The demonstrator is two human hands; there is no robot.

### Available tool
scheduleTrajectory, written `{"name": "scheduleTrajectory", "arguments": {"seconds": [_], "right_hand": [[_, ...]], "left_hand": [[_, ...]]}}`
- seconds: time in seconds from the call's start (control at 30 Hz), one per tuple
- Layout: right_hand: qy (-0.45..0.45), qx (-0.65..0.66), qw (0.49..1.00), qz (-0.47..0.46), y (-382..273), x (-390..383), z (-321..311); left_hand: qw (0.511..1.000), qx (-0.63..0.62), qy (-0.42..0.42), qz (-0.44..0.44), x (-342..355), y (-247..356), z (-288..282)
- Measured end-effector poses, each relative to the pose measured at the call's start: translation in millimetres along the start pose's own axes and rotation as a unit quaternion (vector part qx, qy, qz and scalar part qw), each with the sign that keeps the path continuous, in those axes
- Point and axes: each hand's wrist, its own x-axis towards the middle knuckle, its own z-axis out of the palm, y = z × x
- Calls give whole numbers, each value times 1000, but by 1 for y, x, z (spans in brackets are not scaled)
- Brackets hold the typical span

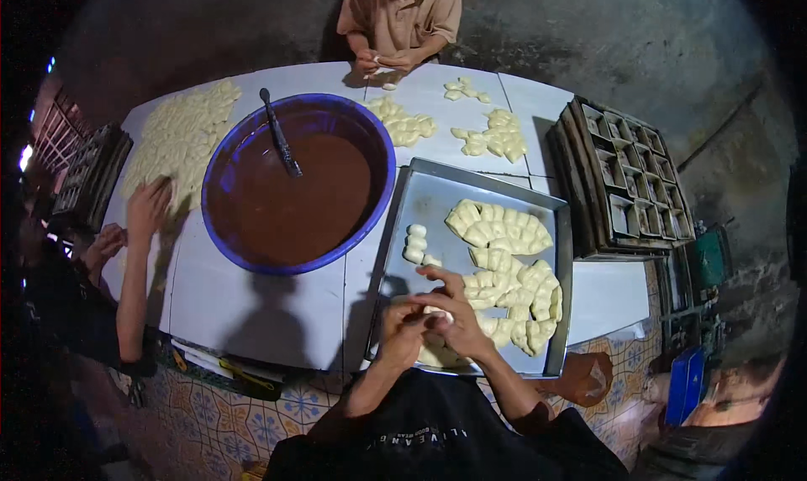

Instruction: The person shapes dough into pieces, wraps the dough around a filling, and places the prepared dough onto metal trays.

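Hands at the near side of a white tiled tabletop [210, 300] work over a large, shallow, rectangular metal tray [424, 194]. The left hand [400, 334] and right hand [462, 325] meet above its near edge, their fingers curled nearly closed around a small, smooth, white lump of dough [439, 315]; overlapping fingers partly hide the grip. Just beyond, toward the tray's left wall, sits a short row of rounded white dough balls [415, 244], apparently the finished ones. Far more remains: thick, pale yellow, scored dough pieces [502, 229] fill much of the tray's right half, seemingly unshaped, so the work looks barely begun here. Left of the tray stands a round blue plastic basin [225, 174] of brown liquid [315, 204]. A co-worker's hands [393, 61] opposite hold white dough, and another co-worker's hand [151, 202] touches a broad spread of pale dough [185, 128] at left.
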Motion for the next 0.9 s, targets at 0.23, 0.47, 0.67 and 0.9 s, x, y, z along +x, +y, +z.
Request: {"name": "scheduleTrajectory", "arguments": {"seconds": [0.23,0.47,0.67,0.9], "right_hand": [[-62,271,943,183,30,-1,-4],[7,276,947,161,57,3,11],[19,213,961,174,65,0,14],[109,467,830,284,61,12,33]], "left_hand": [[917,-260,-291,-86,18,41,-2],[759,632,154,15,120,176,-49],[701,684,158,-124,124,179,-71],[985,152,76,-10,53,116,-14]]}}
